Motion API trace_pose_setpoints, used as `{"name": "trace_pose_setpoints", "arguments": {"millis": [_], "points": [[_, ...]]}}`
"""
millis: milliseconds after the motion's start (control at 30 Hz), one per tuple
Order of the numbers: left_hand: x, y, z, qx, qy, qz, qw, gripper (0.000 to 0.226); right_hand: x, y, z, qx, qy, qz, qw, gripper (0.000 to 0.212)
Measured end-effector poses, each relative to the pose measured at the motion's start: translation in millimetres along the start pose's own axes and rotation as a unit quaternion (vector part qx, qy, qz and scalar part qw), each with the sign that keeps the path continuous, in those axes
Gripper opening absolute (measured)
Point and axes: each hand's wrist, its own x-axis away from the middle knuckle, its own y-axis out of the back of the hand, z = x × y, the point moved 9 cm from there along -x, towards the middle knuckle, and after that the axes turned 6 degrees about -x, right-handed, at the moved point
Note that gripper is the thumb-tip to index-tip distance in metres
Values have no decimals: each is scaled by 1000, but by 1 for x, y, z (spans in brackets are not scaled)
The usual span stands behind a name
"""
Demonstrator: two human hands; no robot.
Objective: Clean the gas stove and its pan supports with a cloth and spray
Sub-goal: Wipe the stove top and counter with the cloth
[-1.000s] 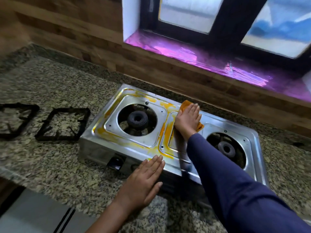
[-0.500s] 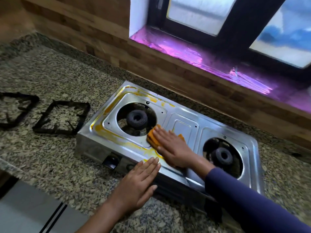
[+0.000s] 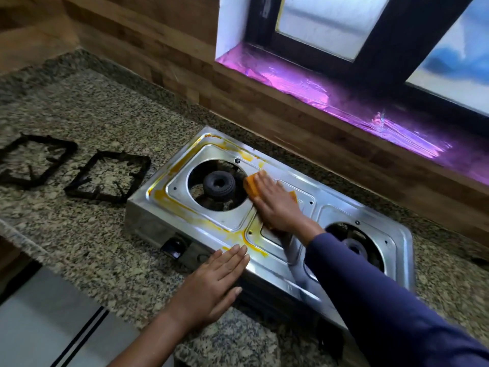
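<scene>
A steel two-burner gas stove (image 3: 341, 200) lies on the granite counter, smeared with yellow-orange stains around its left burner (image 3: 219, 184). My right hand (image 3: 276, 205) presses an orange cloth (image 3: 251, 188) flat on the stove top, just right of the left burner opening. My left hand (image 3: 211, 284) rests flat with fingers together on the stove's front edge, holding nothing. Two black pan supports (image 3: 108, 176) (image 3: 34, 160) lie on the counter to the stove's left. No spray bottle is in view.
The granite counter (image 3: 87, 234) ends at a front edge on the lower left, with a white surface (image 3: 39, 327) below it. A wooden backsplash (image 3: 264, 109) and a purple-lit window sill (image 3: 344, 102) run behind the stove.
My right hand swept the cloth from the stove's back middle to the front of the left burner, then up beside the burner's right rim. Stains in the middle section are gone. My left hand stayed put.
</scene>
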Motion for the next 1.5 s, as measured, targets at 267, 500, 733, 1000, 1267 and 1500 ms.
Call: {"name": "trace_pose_setpoints", "arguments": {"millis": [267, 500, 733, 1000, 1267, 1500], "points": [[0, -2, -1, 6, 6, -6, 1000, 61, 57, -6, 9, -4, 89, 17, 996, 62], [1, -3, -4, -23, 25, 20, 999, 65, -20, 34, -69, 19, -121, -67, 990, 64], [9, 8, 0, -101, 69, 56, 991, 69, -33, 17, -14, 9, 13, 3, 1000, 61], [47, 30, 81, -88, 192, 55, 976, 69, 80, -19, 55, -37, 90, 3, 995, 59], [51, 29, 103, -66, 101, 68, 990, 66, 88, -37, 98, -46, -145, -76, 985, 62], [73, 56, 179, -40, 152, 40, 987, 69, 16, -50, 155, -36, -156, -85, 983, 63]]}}
